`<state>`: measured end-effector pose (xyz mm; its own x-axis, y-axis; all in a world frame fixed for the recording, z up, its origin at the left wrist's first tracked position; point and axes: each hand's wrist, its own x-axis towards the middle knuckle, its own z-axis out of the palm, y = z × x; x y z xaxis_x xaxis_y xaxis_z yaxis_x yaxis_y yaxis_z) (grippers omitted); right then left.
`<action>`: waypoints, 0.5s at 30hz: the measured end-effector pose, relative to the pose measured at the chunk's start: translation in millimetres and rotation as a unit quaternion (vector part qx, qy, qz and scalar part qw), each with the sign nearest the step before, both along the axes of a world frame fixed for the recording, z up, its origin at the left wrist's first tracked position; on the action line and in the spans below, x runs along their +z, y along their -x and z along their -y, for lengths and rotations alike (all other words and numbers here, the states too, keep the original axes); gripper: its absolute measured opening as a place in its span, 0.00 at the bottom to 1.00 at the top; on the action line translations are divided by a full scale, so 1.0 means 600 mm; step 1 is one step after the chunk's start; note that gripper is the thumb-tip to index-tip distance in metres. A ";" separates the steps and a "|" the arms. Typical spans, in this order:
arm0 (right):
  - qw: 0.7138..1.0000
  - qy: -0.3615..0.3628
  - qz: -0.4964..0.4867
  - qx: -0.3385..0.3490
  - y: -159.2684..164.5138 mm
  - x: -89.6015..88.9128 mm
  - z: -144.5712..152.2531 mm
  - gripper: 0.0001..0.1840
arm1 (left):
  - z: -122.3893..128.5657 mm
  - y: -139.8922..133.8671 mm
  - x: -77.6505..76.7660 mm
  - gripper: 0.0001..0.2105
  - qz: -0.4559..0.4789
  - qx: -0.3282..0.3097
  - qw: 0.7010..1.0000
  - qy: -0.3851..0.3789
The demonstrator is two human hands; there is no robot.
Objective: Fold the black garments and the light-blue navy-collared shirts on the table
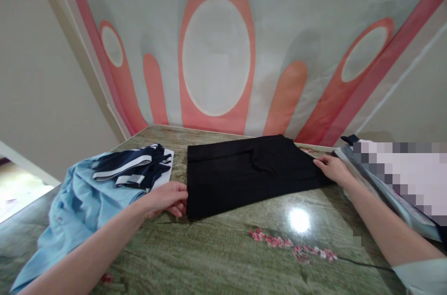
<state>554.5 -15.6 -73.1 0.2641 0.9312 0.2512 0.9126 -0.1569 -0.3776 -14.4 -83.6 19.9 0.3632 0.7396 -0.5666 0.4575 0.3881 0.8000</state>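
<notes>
A black garment, folded into a long flat shape, lies across the table; I cannot tell its exact kind. Its near left corner is pinched by my left hand, fingers curled at the edge. At its right end, my right hand grips the edge between thumb and fingers. The cloth lies mostly smooth, with a few wrinkles right of its middle. Just beyond my left forearm, a light blue garment sits in a loose heap, partly hidden by that arm.
On the blue cloth rests a navy garment with white stripes. A stack of folded clothes, partly pixelated, stands at the right edge. The green marbled table bears a pink blossom print. A wall panel with pink-orange shapes rises behind it.
</notes>
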 end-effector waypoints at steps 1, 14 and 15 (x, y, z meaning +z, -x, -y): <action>1.000 0.002 0.007 -0.007 -0.004 0.001 0.001 0.17 | 0.001 0.003 0.000 0.10 -0.006 0.006 1.000 -0.008; 0.999 0.039 -0.003 -0.006 -0.029 -0.007 0.001 0.17 | 0.016 0.004 0.009 0.15 -0.050 -0.016 0.998 -0.031; 0.999 0.048 -0.015 -0.003 -0.031 -0.004 0.003 0.18 | 0.017 0.004 0.008 0.15 -0.045 -0.024 0.998 -0.024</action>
<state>573.0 -17.3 -75.6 0.2766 0.9488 0.1523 0.8995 -0.1999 -0.3885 -16.9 -93.8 24.9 0.3488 0.7497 -0.5624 0.5457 0.3254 0.7722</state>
